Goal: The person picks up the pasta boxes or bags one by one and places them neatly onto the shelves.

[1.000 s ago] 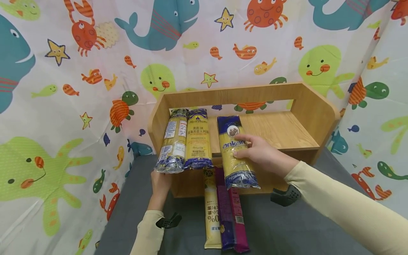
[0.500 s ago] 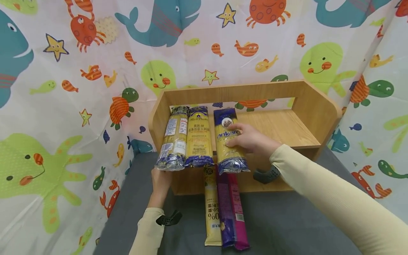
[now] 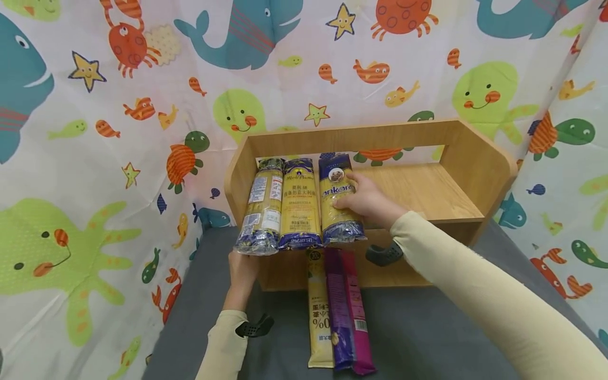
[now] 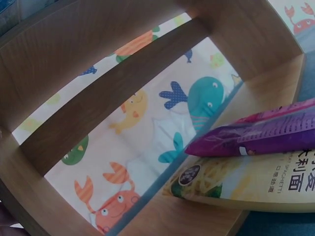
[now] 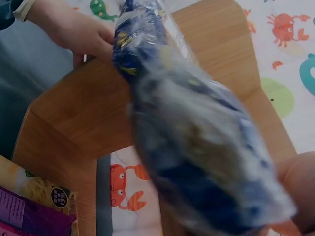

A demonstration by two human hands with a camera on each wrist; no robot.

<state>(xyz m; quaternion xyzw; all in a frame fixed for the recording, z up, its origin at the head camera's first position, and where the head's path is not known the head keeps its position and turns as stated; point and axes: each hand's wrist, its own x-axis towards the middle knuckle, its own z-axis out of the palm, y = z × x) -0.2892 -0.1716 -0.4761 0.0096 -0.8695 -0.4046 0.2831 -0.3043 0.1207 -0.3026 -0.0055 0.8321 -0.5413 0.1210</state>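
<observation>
My right hand (image 3: 368,200) grips a blue-and-yellow pack of spaghetti (image 3: 336,182) from its right side, thumb and fingers over the front. The pack leans on the upper board of a wooden shelf (image 3: 461,195), its lower end jutting past the front edge. Close on its left lie a yellow spaghetti pack (image 3: 300,206) and a clear-backed spaghetti pack (image 3: 262,206). My left hand (image 3: 243,272) holds the shelf's left side panel, below the clear-backed pack, which partly hides the fingers. Blurred in the right wrist view, the held pack's end (image 5: 211,147) looms large.
On the shelf's lower level stand a cream spaghetti pack (image 3: 319,311) and purple-pink packs (image 3: 349,316), jutting forward over the dark grey table (image 3: 418,338). A curtain (image 3: 157,31) printed with sea animals hangs behind and at both sides.
My right hand has moved the blue-and-yellow spaghetti pack left and farther back onto the upper board, up beside the yellow pack. My left hand has stayed on the side panel.
</observation>
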